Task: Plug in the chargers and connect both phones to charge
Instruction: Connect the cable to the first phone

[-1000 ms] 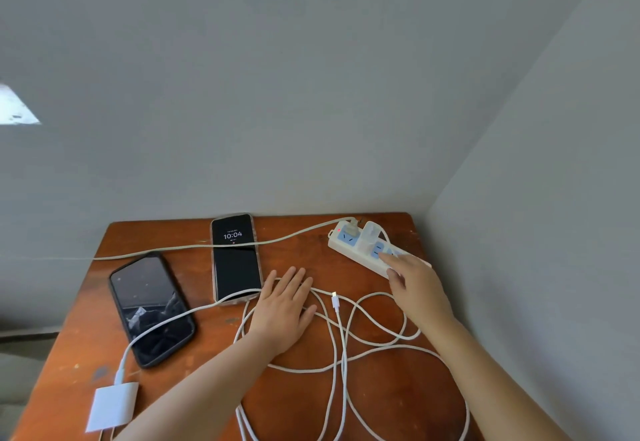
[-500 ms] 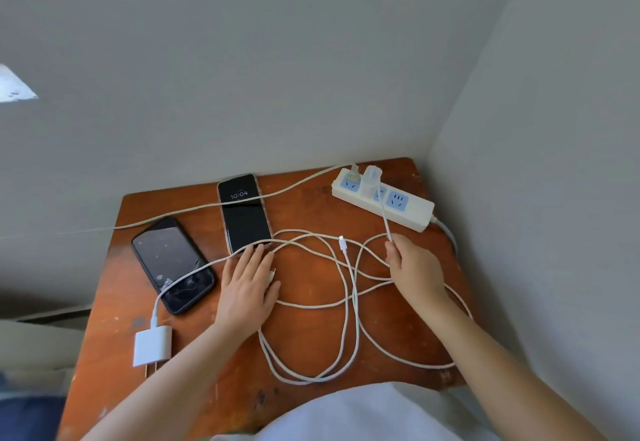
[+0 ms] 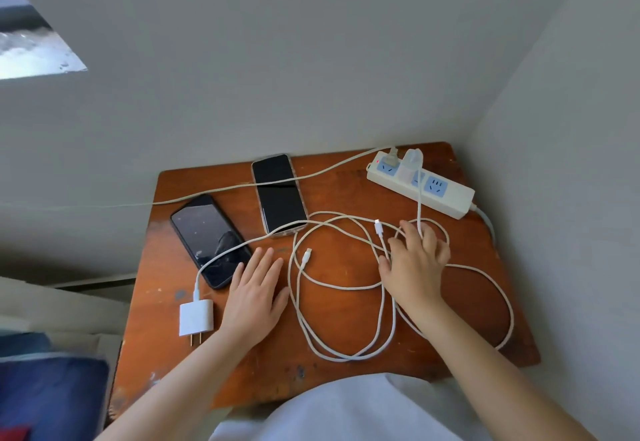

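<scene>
Resting flat on the table (image 3: 332, 368), the left hand (image 3: 254, 296) is open and holds nothing — the loose charger (image 3: 195, 317) lies just left of it, prongs toward the person, and the near phone (image 3: 209, 239) sits just beyond its fingertips. The second phone (image 3: 278, 192) lies farther back. Right of the left hand, the right hand (image 3: 414, 267) spreads its fingers over the tangled cables (image 3: 346, 354) (whether it pinches one I cannot tell). Beyond it sits the power strip (image 3: 446, 198), one charger (image 3: 412, 161) plugged in.
</scene>
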`<action>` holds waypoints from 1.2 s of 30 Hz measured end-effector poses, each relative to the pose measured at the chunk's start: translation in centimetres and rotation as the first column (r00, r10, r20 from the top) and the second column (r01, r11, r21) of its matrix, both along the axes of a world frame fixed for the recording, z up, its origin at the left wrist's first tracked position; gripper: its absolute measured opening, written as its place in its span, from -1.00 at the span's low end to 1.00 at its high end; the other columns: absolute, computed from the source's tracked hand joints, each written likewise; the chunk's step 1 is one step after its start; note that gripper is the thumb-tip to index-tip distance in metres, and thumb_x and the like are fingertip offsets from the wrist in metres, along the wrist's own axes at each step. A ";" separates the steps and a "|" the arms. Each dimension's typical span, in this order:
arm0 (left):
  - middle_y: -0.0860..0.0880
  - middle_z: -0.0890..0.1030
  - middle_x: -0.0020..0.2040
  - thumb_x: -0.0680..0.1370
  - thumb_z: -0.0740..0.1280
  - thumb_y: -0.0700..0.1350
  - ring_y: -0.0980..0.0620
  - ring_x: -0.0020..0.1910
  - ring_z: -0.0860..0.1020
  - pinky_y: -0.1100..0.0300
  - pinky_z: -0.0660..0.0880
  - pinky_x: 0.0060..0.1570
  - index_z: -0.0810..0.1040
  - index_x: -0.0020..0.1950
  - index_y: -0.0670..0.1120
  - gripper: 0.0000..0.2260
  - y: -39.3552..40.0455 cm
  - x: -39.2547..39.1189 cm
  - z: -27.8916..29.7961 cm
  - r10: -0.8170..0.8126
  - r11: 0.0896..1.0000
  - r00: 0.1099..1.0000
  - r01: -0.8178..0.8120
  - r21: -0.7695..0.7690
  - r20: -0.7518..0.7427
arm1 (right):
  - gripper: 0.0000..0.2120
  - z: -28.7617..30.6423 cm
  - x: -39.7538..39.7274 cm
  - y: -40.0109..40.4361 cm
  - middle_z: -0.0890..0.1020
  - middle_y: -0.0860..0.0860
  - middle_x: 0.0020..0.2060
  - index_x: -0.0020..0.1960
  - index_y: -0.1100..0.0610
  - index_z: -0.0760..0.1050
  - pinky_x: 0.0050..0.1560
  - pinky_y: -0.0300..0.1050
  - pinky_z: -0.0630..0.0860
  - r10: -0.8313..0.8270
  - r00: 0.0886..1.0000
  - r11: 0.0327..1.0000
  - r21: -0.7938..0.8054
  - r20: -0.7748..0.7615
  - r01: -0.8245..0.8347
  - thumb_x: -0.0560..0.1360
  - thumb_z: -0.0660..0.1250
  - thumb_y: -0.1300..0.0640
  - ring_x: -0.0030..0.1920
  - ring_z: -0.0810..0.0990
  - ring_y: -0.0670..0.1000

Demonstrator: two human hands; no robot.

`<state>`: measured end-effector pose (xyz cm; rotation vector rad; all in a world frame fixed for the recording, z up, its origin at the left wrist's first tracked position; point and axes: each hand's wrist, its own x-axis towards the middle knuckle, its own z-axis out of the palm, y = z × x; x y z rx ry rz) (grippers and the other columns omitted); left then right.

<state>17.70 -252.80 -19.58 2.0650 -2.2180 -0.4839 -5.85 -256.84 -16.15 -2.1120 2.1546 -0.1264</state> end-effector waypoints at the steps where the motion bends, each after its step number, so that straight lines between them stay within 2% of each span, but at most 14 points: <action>1: 0.00 0.02 0.52 0.58 0.06 0.11 0.02 0.48 -0.14 0.11 -0.31 0.33 0.06 0.46 0.02 -0.52 0.1 0.5 0.1 -0.005 1.000 1.000 0.005 0.007 0.008 | -0.75 -0.3 0.1 -0.1 0.42 0.15 0.34 0.04 0.18 0.58 0.32 0.32 0.14 -0.031 0.999 0.997 0.072 -0.030 0.033 0.42 0.38 0.09 0.40 0.22 0.22; 2: 0.00 0.01 0.52 0.58 0.06 0.11 0.02 0.48 -0.15 0.12 -0.32 0.33 0.06 0.46 0.02 -0.52 0.2 1.0 0.2 -0.013 1.000 1.000 0.012 0.013 0.014 | -0.76 -0.5 0.1 0.1 0.35 0.12 0.39 0.05 0.16 0.57 0.38 0.32 0.00 -0.051 0.997 0.993 0.103 -0.057 0.057 0.45 0.34 0.05 0.44 0.11 0.18; 4: -0.01 0.01 0.52 0.58 0.07 0.09 0.01 0.48 -0.14 0.13 -0.32 0.33 0.06 0.46 0.02 -0.53 0.2 2.0 0.2 -0.019 1.000 1.000 0.019 0.010 0.004 | -0.78 -0.9 0.2 0.6 0.34 0.08 0.40 0.02 0.13 0.58 0.40 0.33 -0.11 -0.074 0.992 0.988 0.127 -0.102 0.087 0.48 0.30 0.02 0.46 0.05 0.15; 7: -0.02 0.01 0.52 0.58 0.08 0.08 0.00 0.48 -0.13 0.13 -0.32 0.32 0.08 0.46 0.01 -0.54 0.1 3.2 0.4 -0.040 0.999 0.999 0.041 0.014 -0.025 | -0.81 -0.7 0.8 1.2 0.37 0.05 0.38 0.02 0.12 0.59 0.41 0.32 -0.15 -0.117 0.988 0.974 0.185 -0.096 0.133 0.50 0.27 0.07 0.47 0.05 0.12; 10: -0.01 -0.02 0.52 0.59 0.05 0.09 0.01 0.48 -0.15 0.14 -0.33 0.31 0.05 0.46 0.03 -0.54 -0.1 3.9 0.4 -0.086 0.996 0.996 0.087 0.024 -0.023 | -0.87 -0.1 1.6 1.3 0.43 0.10 0.34 -0.06 0.17 0.61 0.40 0.33 -0.14 -0.210 0.974 0.968 0.123 -0.082 0.219 0.48 0.31 0.16 0.45 0.10 0.14; 13: 0.01 -0.02 0.52 0.59 0.05 0.09 0.02 0.48 -0.15 0.15 -0.32 0.32 0.06 0.46 0.04 -0.54 -0.5 4.4 0.5 -0.133 0.991 0.990 0.133 0.006 -0.048 | -0.94 0.7 2.6 2.1 0.58 0.26 0.14 -0.25 0.30 0.59 0.29 0.49 0.03 -0.260 0.965 0.963 -0.080 -0.016 0.258 0.38 0.41 0.31 0.34 0.33 0.30; 15: 0.01 0.00 0.52 0.59 0.07 0.08 0.02 0.48 -0.15 0.15 -0.31 0.32 0.09 0.45 0.03 -0.55 -0.9 4.8 0.6 -0.168 0.986 0.983 0.167 -0.014 -0.078 | -0.88 0.8 3.4 3.0 0.64 0.29 0.00 -0.32 0.30 0.57 0.18 0.56 0.15 -0.230 0.973 0.946 -0.236 -0.012 0.221 0.38 0.40 0.30 0.22 0.46 0.36; 19: 0.00 0.05 0.51 0.58 0.09 0.06 0.01 0.48 -0.12 0.15 -0.32 0.31 0.15 0.44 0.01 -0.56 -1.5 5.6 0.9 -0.218 0.976 0.969 0.213 -0.056 -0.115 | -0.55 1.1 5.0 4.7 0.69 0.24 -0.13 -0.36 0.29 0.58 0.10 0.45 0.36 -0.127 0.991 0.929 -0.343 0.045 0.135 0.51 0.09 0.07 0.06 0.58 0.33; 20: 0.00 0.05 0.51 0.58 0.09 0.07 0.01 0.48 -0.12 0.15 -0.31 0.31 0.15 0.44 0.01 -0.56 -1.7 5.9 1.1 -0.221 0.975 0.968 0.215 -0.060 -0.119 | -0.57 1.0 5.5 5.0 0.69 0.25 -0.15 -0.36 0.30 0.57 0.05 0.39 0.46 -0.077 0.992 0.935 -0.339 0.098 0.106 0.52 0.13 0.09 0.02 0.60 0.32; 23: 0.01 0.03 0.52 0.58 0.08 0.09 0.01 0.48 -0.14 0.13 -0.29 0.32 0.11 0.45 0.02 -0.54 -2.4 7.3 1.3 -0.220 0.975 0.972 0.216 -0.052 -0.077 | -0.94 0.7 7.6 5.6 0.68 0.25 -0.19 -0.30 0.32 0.59 -0.11 0.18 0.62 0.049 0.976 0.966 -0.259 0.213 0.008 0.35 0.43 0.37 -0.09 0.63 0.27; 26: -0.03 0.02 0.52 0.58 0.08 0.09 -0.02 0.48 -0.15 0.07 -0.24 0.37 0.08 0.46 -0.01 -0.53 -3.2 9.0 1.5 -0.200 0.980 0.980 0.199 -0.025 -0.018 | -0.92 0.1 9.5 5.3 0.69 0.20 -0.17 -0.16 0.30 0.63 -0.12 0.03 0.60 0.129 0.975 0.987 -0.121 0.180 -0.108 0.35 0.43 0.38 -0.10 0.64 0.20; 30: -0.08 0.02 0.52 0.59 0.07 0.08 -0.05 0.48 -0.13 0.01 -0.14 0.43 0.06 0.46 -0.06 -0.51 -3.7 11.2 1.6 -0.142 0.990 0.989 0.141 0.019 0.041 | -0.75 -0.8 11.0 4.2 0.59 0.08 0.14 0.20 0.17 0.49 0.14 -0.14 0.46 0.128 0.977 0.991 0.027 0.168 -0.134 0.56 0.17 0.20 0.14 0.50 0.05; 33: -0.08 0.01 0.52 0.59 0.07 0.08 -0.04 0.48 -0.14 0.03 -0.13 0.43 0.05 0.46 -0.07 -0.51 -2.9 12.4 1.3 -0.142 0.989 0.989 0.140 0.052 0.044 | -0.71 -1.1 12.2 3.5 0.56 0.06 0.18 0.27 0.12 0.41 0.18 -0.12 0.42 0.148 0.974 0.984 0.078 0.170 -0.163 0.56 0.17 0.14 0.17 0.47 0.03; 36: -0.06 0.00 0.52 0.60 0.07 0.06 -0.03 0.48 -0.15 0.05 -0.13 0.43 0.06 0.46 -0.05 -0.53 -2.2 12.8 1.1 -0.137 0.989 0.991 0.136 0.059 0.005 | -0.72 -1.2 13.2 3.2 0.56 0.06 0.14 0.25 0.10 0.44 0.15 -0.10 0.40 0.189 0.970 0.976 0.084 0.153 -0.203 0.55 0.21 0.12 0.14 0.48 0.04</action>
